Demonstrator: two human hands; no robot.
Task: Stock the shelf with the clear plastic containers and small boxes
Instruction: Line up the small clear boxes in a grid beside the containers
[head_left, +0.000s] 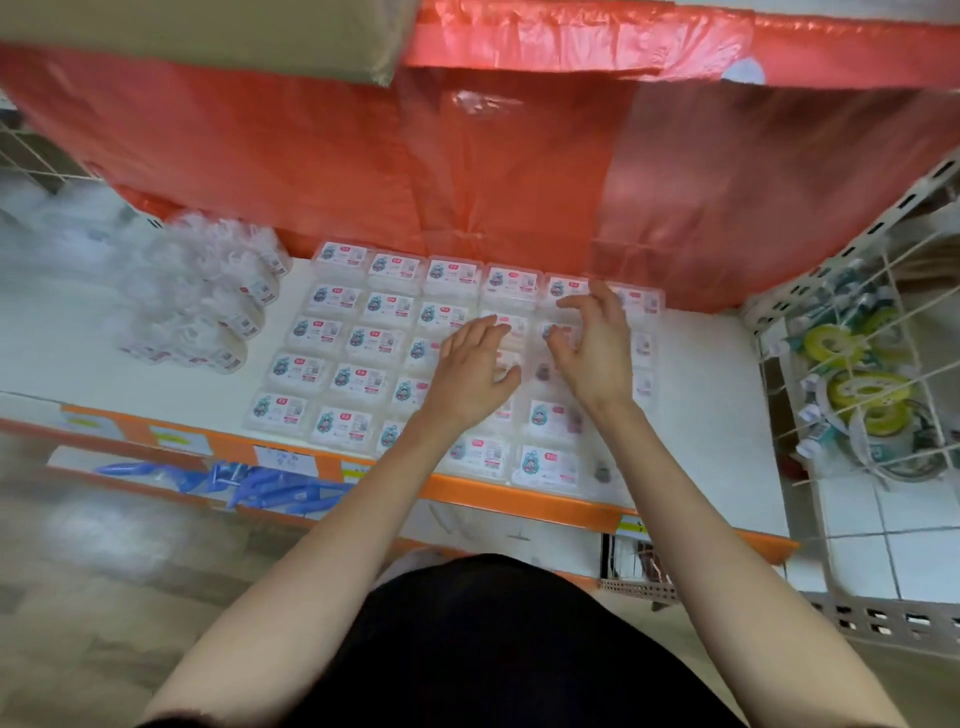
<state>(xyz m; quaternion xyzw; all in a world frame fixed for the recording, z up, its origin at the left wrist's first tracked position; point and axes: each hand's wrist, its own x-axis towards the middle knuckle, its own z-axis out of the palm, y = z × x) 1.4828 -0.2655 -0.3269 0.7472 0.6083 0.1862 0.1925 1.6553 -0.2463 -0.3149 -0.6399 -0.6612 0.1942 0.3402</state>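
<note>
The small boxes lie flat on the white shelf in a tight grid about 5 deep, labels up. Each long axis runs roughly 9 to 3, and the rows slant a touch toward 4. Both hands are down on the middle of the grid. The left hand lies palm down, fingers loosely spread toward 1 and resting on the box tops. The right hand is just beside it at 3, fingers splayed and bent, tips on a box. At 9 of the grid sit the clear round containers, tipped on their sides. Red plastic bags hang at 12.
</note>
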